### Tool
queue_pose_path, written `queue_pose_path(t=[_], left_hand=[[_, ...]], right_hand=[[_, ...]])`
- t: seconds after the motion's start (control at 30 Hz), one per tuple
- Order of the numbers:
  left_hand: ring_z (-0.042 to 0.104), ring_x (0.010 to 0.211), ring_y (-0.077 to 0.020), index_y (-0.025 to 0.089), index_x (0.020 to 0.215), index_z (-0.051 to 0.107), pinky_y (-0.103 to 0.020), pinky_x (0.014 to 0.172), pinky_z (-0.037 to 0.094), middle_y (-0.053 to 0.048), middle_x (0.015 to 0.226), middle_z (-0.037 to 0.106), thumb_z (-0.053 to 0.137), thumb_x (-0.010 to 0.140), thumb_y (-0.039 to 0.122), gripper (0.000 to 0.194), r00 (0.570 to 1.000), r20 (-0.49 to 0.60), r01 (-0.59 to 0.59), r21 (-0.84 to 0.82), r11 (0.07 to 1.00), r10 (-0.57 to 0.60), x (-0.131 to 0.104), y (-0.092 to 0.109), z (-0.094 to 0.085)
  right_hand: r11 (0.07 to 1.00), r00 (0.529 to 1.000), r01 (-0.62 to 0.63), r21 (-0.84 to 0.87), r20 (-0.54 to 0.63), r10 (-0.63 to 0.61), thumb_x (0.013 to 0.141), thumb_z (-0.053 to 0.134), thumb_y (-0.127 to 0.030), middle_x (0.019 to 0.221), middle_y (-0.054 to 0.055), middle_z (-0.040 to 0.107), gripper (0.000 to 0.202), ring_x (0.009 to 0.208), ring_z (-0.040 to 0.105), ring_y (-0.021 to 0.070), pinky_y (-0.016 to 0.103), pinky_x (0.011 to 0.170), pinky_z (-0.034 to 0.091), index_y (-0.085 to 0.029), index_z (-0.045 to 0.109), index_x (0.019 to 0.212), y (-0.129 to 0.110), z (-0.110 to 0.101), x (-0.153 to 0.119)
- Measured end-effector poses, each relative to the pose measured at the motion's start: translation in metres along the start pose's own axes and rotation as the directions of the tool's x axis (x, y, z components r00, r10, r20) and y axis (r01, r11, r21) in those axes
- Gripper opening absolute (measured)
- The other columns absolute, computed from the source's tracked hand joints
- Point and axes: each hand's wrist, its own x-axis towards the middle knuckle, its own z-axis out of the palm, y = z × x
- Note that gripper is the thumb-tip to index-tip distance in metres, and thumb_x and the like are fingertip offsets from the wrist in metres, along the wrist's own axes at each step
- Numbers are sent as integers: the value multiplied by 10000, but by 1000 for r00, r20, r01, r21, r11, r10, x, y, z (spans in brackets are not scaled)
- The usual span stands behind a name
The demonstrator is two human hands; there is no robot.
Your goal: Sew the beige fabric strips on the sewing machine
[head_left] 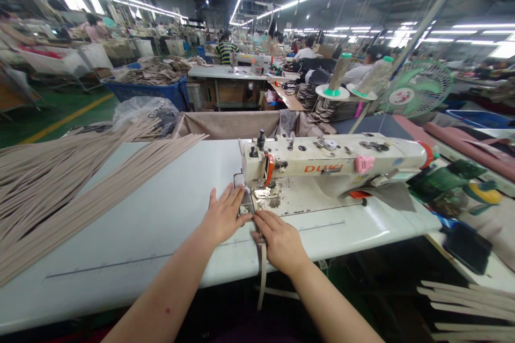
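A white sewing machine [298, 163] with orange lettering stands on the pale table [161, 230]. My left hand [225, 214] lies flat with its fingers spread, just left of the needle area, its thumb near my right fingertips. Close to the needle plate, my right hand [279, 238] has its fingers together around a narrow beige strip [263, 273]. From there the strip hangs over the table's front edge. The part of the strip under the fingers is hidden.
Long beige strips [104, 193] cover the table's left side. Thread cones [340, 72] and a green fan [418, 88] stand behind the machine. A dark phone [469, 246] and more strips [470, 300] lie at right. A blue bin [148, 88] is at back left.
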Motion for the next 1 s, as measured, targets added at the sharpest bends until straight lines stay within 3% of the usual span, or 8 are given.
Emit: queue_pose_path(t=[0.27,0.4,0.5,0.63,0.8,1.0], left_hand=[[245,1546,-347,231,1614,231,-738,1224,133,-118,1652,314,360,1013,601,717,999,-42,3,18,1000,-2,-2,1,2],[275,1531,-366,127,1599,229,-704,1216,214,-190,1662,261,361,1019,569,741,986,-102,133,42,990,-129,0,-2,5],[307,1517,-350,101,1564,271,-666,1212,268,-226,1634,310,368,1030,474,659,968,-149,204,-7,979,-203,1,-8,7],[355,1492,-319,133,1464,408,-600,1213,326,-207,1581,398,421,1010,377,516,965,-168,180,-138,974,-202,6,-19,9],[444,1425,-315,187,1292,582,-570,1176,392,-161,1476,513,495,958,310,367,979,-124,135,-214,968,-164,28,-28,11],[532,1307,-276,186,1228,635,-464,1124,432,-135,1353,598,531,934,315,338,982,-113,123,-228,966,-152,73,-34,16]], right_hand=[[1000,999,-28,13,17,28,1017,548,-273,1434,111,629,395,1351,554,266,413,1120,518,-147,620,1384,0,1,1],[999,999,-39,7,17,38,1013,557,-282,1435,111,628,395,1365,542,270,420,1124,515,-148,627,1378,0,0,1],[1000,1000,-31,5,2,31,1011,561,-276,1419,107,640,379,1353,552,265,415,1124,514,-158,638,1363,0,2,-1],[1000,1000,-22,7,-20,22,1013,558,-270,1403,103,651,365,1329,572,263,418,1107,528,-172,645,1354,1,3,-2],[1000,999,-25,8,-26,25,1015,552,-267,1390,97,661,348,1317,579,261,414,1094,540,-177,656,1335,1,2,-2],[1000,1000,-25,15,-16,25,1019,543,-247,1391,84,659,347,1307,582,264,408,1071,555,-192,647,1345,3,3,-4]])
